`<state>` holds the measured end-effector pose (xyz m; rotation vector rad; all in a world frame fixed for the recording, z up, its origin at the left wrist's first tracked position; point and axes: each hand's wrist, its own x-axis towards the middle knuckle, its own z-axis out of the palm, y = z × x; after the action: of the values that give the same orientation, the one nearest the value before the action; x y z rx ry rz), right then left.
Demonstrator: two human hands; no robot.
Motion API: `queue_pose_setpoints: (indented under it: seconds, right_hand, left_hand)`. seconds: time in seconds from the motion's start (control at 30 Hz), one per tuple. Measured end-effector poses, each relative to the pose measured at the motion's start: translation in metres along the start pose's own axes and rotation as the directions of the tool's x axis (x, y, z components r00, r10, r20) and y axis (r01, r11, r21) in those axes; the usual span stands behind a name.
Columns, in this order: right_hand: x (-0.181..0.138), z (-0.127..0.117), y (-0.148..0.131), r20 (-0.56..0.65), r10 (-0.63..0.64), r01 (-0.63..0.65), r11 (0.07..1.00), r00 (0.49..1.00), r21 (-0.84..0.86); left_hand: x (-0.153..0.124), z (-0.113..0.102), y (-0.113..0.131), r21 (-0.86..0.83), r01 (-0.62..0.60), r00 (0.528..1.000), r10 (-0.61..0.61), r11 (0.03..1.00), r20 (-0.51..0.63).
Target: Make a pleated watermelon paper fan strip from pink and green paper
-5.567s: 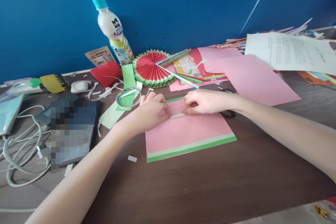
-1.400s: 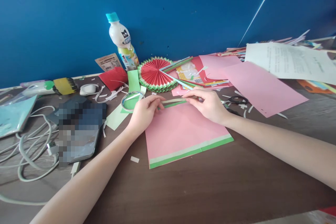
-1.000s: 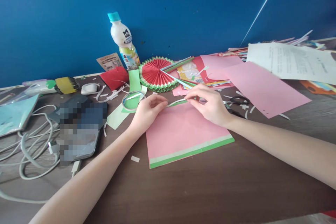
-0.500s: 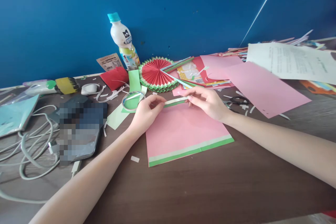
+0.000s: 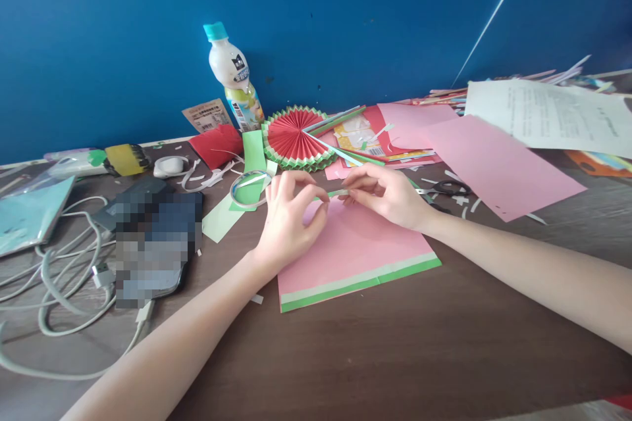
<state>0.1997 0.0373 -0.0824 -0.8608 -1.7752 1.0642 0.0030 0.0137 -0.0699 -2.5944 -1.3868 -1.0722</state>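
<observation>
Craft paper sheet (image 5: 355,247): pink; pale-green and bright-green bands (image 5: 360,281) along the near edge
Pleated paper rosette (image 5: 292,138): red; zigzag rim in pale and bright green
Drink bottle (image 5: 228,67): white top, multicoloured lower label (image 5: 243,106), turquoise cap (image 5: 216,31)
Loose sheet (image 5: 503,168): plain pink
Printed page (image 5: 548,120): white, rows of grey text
Scissors handle (image 5: 437,189): black
Wall (image 5: 375,20): deep blue
Tabletop (image 5: 375,348): dark brown

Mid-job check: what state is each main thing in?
Pale narrow strip: pinched in right hand
Left hand: fingers bent
Green-edged pink paper sheet: flat
White bottle with turquoise cap: closed
Red-and-green pleated paper disc: fanned out
Black-handled scissors: partly hidden, opening unclear
</observation>
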Motion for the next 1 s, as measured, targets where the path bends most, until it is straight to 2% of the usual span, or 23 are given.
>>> queue_pose_setpoints:
  seconds: [0.13, 0.3, 0.37, 0.47, 0.67, 1.0]
  right_hand:
    - [-0.002, 0.003, -0.004, 0.038, -0.074, 0.077, 0.993, 0.997, -0.087]
    - [-0.003, 0.006, -0.005, -0.017, -0.097, 0.094, 0.986, 0.995, -0.137]
    - [-0.004, 0.007, -0.006, -0.039, -0.099, 0.092, 0.986, 0.994, -0.139]
    - [-0.006, 0.010, -0.009, 0.003, -0.108, 0.107, 0.983, 0.994, -0.152]
    - [-0.011, 0.015, -0.014, 0.055, -0.150, 0.158, 0.961, 0.987, -0.225]
    - [-0.014, 0.018, -0.009, 0.066, -0.207, 0.217, 0.910, 0.976, -0.353]
  left_hand:
    - [-0.004, 0.003, 0.006, 0.119, -0.040, 0.999, 0.035, 0.992, 0.040]
    - [-0.005, 0.004, 0.006, 0.193, 0.032, 0.997, -0.017, 0.981, -0.081]
    - [-0.005, 0.004, 0.007, 0.205, 0.006, 0.995, 0.015, 0.979, -0.100]
    - [-0.006, 0.003, 0.009, 0.192, -0.025, 0.998, 0.035, 0.981, -0.051]
    - [-0.006, 0.001, 0.011, 0.112, 0.069, 0.996, -0.075, 0.991, 0.051]
    - [-0.006, 0.003, 0.010, 0.093, 0.074, 0.996, -0.078, 0.993, 0.041]
